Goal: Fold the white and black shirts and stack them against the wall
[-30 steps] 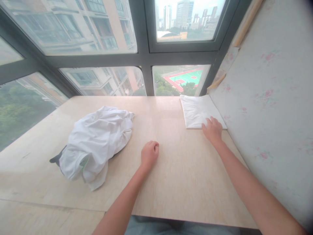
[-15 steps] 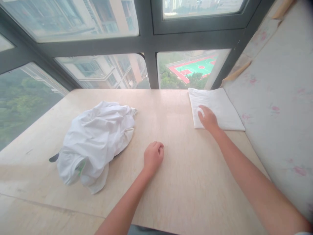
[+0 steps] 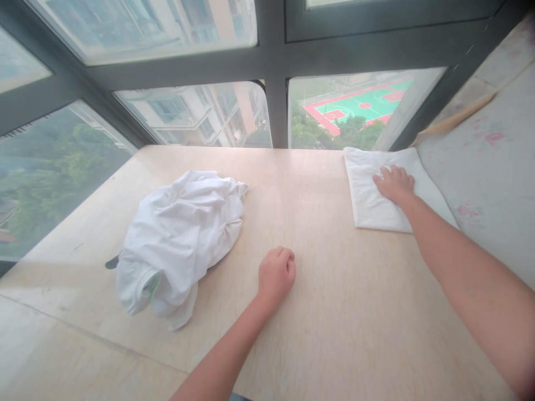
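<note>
My right hand (image 3: 395,183) lies with fingers spread on top of a flat, folded white cloth (image 3: 371,210) at the back right of the wooden surface (image 3: 317,301). My left hand (image 3: 276,273) rests on the bare wood near the middle, fingers curled in and nothing visible in them. To its left lies a crumpled white garment (image 3: 184,223), with a bit of green showing in its opening. A dark, flat tip (image 3: 112,262) sticks out from under the garment's left side.
Dark window frames (image 3: 184,67) rise along the back and left edges. A flower-patterned wall (image 3: 493,189) borders the right side. A seam crosses the surface at the lower left.
My right hand has moved onto the middle of the folded cloth, its fingers now spread. My left hand stays curled on the wood. The view has shifted slightly.
</note>
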Demonstrator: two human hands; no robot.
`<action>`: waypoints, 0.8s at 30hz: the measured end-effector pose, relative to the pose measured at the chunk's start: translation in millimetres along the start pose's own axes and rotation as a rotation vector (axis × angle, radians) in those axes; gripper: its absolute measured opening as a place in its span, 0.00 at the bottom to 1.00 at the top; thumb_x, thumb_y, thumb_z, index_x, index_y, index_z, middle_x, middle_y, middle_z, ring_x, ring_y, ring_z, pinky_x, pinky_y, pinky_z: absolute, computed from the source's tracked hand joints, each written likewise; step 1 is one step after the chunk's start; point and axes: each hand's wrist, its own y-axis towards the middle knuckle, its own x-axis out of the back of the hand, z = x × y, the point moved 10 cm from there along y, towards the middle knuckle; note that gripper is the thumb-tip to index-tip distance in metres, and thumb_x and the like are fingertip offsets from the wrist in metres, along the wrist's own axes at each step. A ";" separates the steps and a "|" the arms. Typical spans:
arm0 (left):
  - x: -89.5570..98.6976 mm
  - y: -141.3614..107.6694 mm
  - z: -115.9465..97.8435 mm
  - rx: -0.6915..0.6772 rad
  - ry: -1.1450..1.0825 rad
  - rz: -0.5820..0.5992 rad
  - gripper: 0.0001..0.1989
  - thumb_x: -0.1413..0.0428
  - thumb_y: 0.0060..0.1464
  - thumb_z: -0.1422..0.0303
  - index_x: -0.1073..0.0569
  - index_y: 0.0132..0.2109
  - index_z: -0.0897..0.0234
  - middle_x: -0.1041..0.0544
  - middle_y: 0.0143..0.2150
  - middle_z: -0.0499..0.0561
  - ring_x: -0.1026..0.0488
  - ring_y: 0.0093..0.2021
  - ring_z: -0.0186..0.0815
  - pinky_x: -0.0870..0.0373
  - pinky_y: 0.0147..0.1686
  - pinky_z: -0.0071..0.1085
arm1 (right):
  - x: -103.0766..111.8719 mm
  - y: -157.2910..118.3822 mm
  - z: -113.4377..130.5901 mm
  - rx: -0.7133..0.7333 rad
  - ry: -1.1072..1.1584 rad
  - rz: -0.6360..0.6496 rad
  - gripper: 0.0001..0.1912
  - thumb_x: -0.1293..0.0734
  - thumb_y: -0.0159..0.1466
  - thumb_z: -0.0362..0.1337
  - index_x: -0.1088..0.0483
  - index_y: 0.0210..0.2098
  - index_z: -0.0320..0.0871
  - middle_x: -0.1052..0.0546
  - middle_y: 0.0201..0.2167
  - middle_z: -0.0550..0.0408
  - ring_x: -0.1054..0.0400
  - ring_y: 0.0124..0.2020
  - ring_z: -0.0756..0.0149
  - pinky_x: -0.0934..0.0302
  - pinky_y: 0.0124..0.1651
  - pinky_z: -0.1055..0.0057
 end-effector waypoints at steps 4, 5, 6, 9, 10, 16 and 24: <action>0.3 -1.8 -0.8 0.000 -0.002 -0.008 0.07 0.50 0.53 0.77 0.29 0.34 0.61 0.26 0.34 0.51 0.30 0.38 0.37 0.38 0.36 0.32 | 8.1 -13.9 -9.2 -0.084 0.016 0.014 0.36 0.51 0.71 0.56 0.43 0.68 0.37 0.48 0.69 0.29 0.57 0.68 0.43 0.56 0.59 0.42; 0.2 -2.0 -0.6 0.002 -0.002 -0.012 0.07 0.50 0.53 0.77 0.29 0.34 0.61 0.25 0.34 0.51 0.30 0.38 0.37 0.38 0.36 0.32 | 12.0 -20.6 -15.1 -0.110 0.019 -0.020 0.37 0.51 0.71 0.56 0.43 0.68 0.37 0.47 0.68 0.29 0.56 0.67 0.43 0.56 0.59 0.42; 0.0 -2.2 -0.3 0.003 -0.003 -0.015 0.07 0.50 0.53 0.77 0.29 0.34 0.61 0.25 0.34 0.51 0.30 0.38 0.37 0.38 0.37 0.32 | 14.9 -28.6 -22.0 -0.130 0.017 -0.052 0.37 0.51 0.70 0.57 0.43 0.67 0.38 0.46 0.68 0.29 0.55 0.67 0.43 0.56 0.59 0.42; -1.1 -2.2 0.5 0.006 -0.009 -0.020 0.07 0.50 0.54 0.76 0.28 0.34 0.61 0.25 0.34 0.51 0.30 0.38 0.37 0.37 0.37 0.32 | 14.3 -53.5 -43.5 -0.119 0.000 -0.072 0.34 0.49 0.70 0.54 0.40 0.65 0.38 0.41 0.66 0.32 0.50 0.66 0.44 0.55 0.60 0.47; -1.2 -2.2 0.5 0.006 -0.012 -0.022 0.07 0.49 0.54 0.76 0.28 0.34 0.61 0.25 0.34 0.51 0.30 0.38 0.37 0.37 0.37 0.32 | 13.6 -60.9 -50.6 -0.095 0.002 -0.072 0.34 0.48 0.70 0.53 0.40 0.65 0.36 0.40 0.66 0.32 0.49 0.66 0.46 0.54 0.61 0.49; 1.4 -2.8 -2.0 -0.004 -0.039 -0.035 0.08 0.50 0.54 0.76 0.27 0.34 0.62 0.25 0.34 0.52 0.30 0.37 0.37 0.36 0.37 0.31 | 25.7 -102.9 -93.3 -0.050 0.059 -0.165 0.33 0.46 0.68 0.46 0.42 0.66 0.31 0.36 0.63 0.29 0.44 0.65 0.50 0.47 0.63 0.57; 12.9 -5.9 -2.0 0.004 -0.075 -0.086 0.09 0.48 0.63 0.67 0.23 0.43 0.63 0.23 0.39 0.53 0.28 0.37 0.35 0.30 0.38 0.33 | 44.6 -236.6 24.1 0.136 0.283 -0.425 0.28 0.45 0.66 0.39 0.39 0.64 0.39 0.31 0.59 0.36 0.38 0.62 0.49 0.40 0.62 0.49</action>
